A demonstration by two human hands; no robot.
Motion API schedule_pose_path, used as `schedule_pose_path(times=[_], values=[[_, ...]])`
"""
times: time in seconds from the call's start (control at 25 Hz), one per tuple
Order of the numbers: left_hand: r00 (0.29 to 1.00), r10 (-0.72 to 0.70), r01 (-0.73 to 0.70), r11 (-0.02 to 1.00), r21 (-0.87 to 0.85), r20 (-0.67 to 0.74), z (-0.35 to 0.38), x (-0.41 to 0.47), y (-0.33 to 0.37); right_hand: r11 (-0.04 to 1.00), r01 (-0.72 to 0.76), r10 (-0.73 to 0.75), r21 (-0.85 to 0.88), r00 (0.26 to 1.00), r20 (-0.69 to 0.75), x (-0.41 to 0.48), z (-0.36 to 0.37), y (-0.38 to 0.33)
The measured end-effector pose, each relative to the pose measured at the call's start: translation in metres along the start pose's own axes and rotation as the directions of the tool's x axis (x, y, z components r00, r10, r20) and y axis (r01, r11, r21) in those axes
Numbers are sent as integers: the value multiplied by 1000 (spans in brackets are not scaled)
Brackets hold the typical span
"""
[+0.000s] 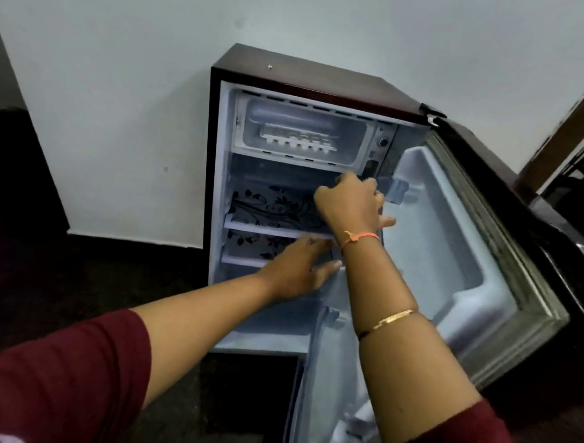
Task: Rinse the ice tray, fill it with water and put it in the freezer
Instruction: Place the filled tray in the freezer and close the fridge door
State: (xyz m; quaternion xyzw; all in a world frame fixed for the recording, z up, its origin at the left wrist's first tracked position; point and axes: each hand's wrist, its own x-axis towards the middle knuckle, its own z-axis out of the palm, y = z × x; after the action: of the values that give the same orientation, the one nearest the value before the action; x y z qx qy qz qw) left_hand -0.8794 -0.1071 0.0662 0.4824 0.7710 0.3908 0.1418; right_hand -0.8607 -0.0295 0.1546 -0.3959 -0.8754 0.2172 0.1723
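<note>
Ice tray point(299, 138) is lying flat inside the freezer box point(352, 138) at the top of the little fridge point(312, 73), so it's well above both hands and nobody is touching it.

Going from the left: a white wall point(115, 89) is running behind everything, with a dark floor point(91, 288) under it. The left arm is coming in from the bottom corner in a maroon sleeve point(43, 375). The left hand point(299, 266) is reaching into the fridge in front of the white shelves, just below the shelf with the black flower pattern point(270, 205). Its grip is spread, fingers straight, holding nothing.

The right hand point(350, 202) is hovering higher, just under the right end of the freezer box. Its fingers are curling in while the thumb is sticking out to the right. A blurry clear piece point(395, 190) is showing just beside the knuckles, and honestly I can't tell if the grip is pinching it or not. That arm is wearing an orange thread point(360, 238) at the wrist and a gold bangle point(392, 319) further up.

The fridge door point(439, 239) is standing wide open on the right.
</note>
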Motion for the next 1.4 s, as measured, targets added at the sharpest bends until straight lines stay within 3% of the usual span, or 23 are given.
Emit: schedule_pose_path(times=[0.08, 0.24, 0.44, 0.56, 0.64, 0.72, 0.84, 1.0, 1.2, 1.32, 1.4], values=[[1000, 18, -19, 991, -132, -3, -3, -9, 7, 992, 92, -95, -81, 995, -26, -19, -4, -24], [1000, -27, 27, 983, -180, 2, -15, -23, 13, 937, 205, -241, -281, 966, -98, -46, -12, -59], [994, -69, 47, 970, -237, -86, -34, -43, -4, 782, 232, -291, -579, 957, -9, -71, -9, -89], [976, -135, 61, 923, -381, -170, -46, -47, -26, 707, 258, -291, -658, 955, 61, -80, -10, -105], [963, -164, 60, 904, -423, -213, -52, -48, -37, 728, 286, -290, -623, 952, 98, -81, -11, -116], [954, -175, 42, 881, -471, -243, -53, -47, -49, 807, 365, -358, -465, 927, 107, -81, -10, -127], [910, -159, -36, 889, -456, -382, -65, -56, -45, 851, 456, -466, -260, 884, 22, -79, -11, -139], [934, -30, -91, 944, -316, -356, -76, -56, -46, 866, 413, -445, -281, 894, -55, -59, -16, -138], [940, 74, -147, 969, -197, -334, -78, -51, -51, 881, 408, -422, -239, 907, -8, -37, -7, -137], [948, 49, -127, 964, -232, -315, -84, -44, -65, 839, 505, -504, -202, 862, 64, -20, -5, -137], [953, 20, -110, 953, -283, -303, -88, -40, -74, 763, 618, -621, -191, 782, 50, -11, -1, -131]])
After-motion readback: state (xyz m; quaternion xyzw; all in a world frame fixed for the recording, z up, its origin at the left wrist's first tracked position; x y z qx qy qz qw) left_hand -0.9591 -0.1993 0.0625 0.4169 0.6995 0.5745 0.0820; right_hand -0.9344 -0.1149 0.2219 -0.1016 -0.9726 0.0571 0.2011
